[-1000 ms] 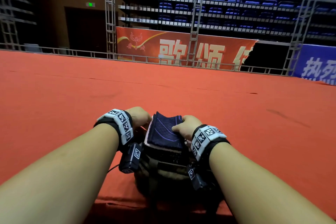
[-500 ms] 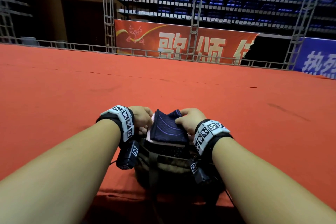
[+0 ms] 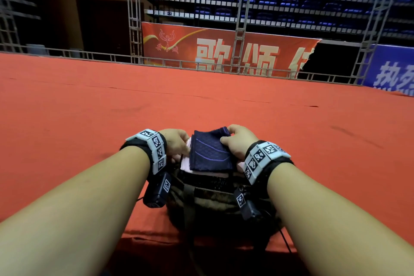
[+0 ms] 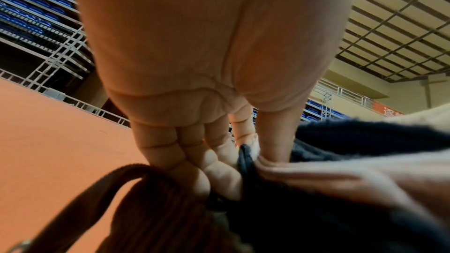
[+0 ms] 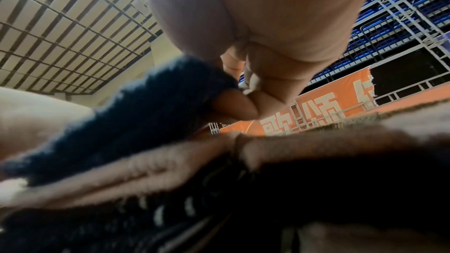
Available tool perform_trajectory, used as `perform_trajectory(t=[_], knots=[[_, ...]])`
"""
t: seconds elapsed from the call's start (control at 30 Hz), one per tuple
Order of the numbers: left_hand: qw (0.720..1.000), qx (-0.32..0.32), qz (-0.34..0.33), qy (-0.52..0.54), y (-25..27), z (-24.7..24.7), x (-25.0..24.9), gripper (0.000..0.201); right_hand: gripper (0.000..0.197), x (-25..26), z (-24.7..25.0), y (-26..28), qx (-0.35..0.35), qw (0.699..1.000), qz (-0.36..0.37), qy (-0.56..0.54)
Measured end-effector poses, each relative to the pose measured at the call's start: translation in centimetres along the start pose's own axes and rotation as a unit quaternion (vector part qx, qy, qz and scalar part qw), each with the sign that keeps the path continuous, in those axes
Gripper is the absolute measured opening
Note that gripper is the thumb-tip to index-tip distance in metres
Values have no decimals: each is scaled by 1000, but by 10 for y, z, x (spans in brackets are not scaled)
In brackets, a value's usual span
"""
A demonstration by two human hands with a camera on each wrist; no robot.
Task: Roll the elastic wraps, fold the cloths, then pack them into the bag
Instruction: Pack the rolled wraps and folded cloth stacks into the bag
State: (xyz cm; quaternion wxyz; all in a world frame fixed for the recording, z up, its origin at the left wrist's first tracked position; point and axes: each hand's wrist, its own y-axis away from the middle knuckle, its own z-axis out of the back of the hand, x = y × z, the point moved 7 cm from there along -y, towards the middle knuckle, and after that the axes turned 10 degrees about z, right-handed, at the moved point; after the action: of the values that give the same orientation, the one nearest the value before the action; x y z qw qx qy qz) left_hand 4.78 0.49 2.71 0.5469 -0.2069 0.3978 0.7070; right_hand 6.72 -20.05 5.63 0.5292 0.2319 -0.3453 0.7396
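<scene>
A stack of folded cloths sits over the open mouth of a camouflage bag [image 3: 215, 199] at the table's near edge. A navy cloth [image 3: 209, 152] lies on top and a pink cloth [image 3: 185, 160] lies under it. My left hand [image 3: 179, 143] pinches the stack's left edge, thumb on top [image 4: 275, 141] and curled fingers [image 4: 202, 163] beside the bag's brown strap [image 4: 97, 189]. My right hand [image 3: 233, 141] grips the far right corner of the navy cloth [image 5: 146, 114], which lies over the pink cloth [image 5: 146, 170]. The inside of the bag is hidden.
The red table cover [image 3: 201, 105] stretches far ahead and to both sides. A metal rail [image 3: 224, 69], banners and blue seating stand beyond its far edge. The bag's black mesh [image 5: 170, 214] lies just below my right wrist.
Both hands keep hold of the stack. My right hand has slid from the navy cloth's right side to its far right corner.
</scene>
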Motion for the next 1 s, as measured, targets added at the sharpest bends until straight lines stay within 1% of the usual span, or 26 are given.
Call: perform_trajectory(t=[0.07,0.17,0.23,0.3,0.37,0.47,0.5,0.57,0.63,0.7,0.73,0.77,0.83,0.87,0.93,1.0], knots=[[999,-31,-2,-40,4,3,-5,15,9,4,17,-2,-40,998,20,-34],[992,-76,-7,-104,10,10,-19,17,8,-11,56,-9,-115,990,5,-80],[984,-113,-26,-135,14,13,-30,17,4,-33,76,-11,-138,984,-23,-109],[977,-137,-44,-160,13,14,-39,19,3,-59,84,-11,-138,981,-50,-128],[974,-137,-60,-171,14,11,-46,20,9,-84,80,-11,-117,981,-71,-135],[973,-103,-90,-187,19,-3,-57,28,13,-92,62,1,-75,989,-74,-99],[968,-95,-101,-207,21,-10,-62,32,12,-89,57,5,-60,993,-69,-71],[952,-71,-124,-270,28,-30,-70,41,11,-84,46,12,-8,997,-65,28],[932,-18,-127,-338,32,-55,-73,50,22,-83,37,15,34,989,-68,128],[907,27,-104,-407,32,-78,-67,56,32,-80,31,17,60,976,-77,195],[893,25,-89,-440,29,-84,-62,58,38,-80,28,18,75,966,-84,234],[882,11,-75,-466,26,-87,-57,61,44,-82,27,21,89,953,-97,274],[873,-21,-64,-484,18,-91,-48,63,55,-89,27,27,98,929,-127,334],[874,-27,-61,-482,16,-93,-44,63,60,-94,26,31,98,924,-142,341],[875,-31,-59,-479,12,-97,-38,64,66,-103,22,37,99,927,-162,324],[872,-38,-63,-485,9,-99,-34,65,68,-110,18,39,102,931,-173,304]])
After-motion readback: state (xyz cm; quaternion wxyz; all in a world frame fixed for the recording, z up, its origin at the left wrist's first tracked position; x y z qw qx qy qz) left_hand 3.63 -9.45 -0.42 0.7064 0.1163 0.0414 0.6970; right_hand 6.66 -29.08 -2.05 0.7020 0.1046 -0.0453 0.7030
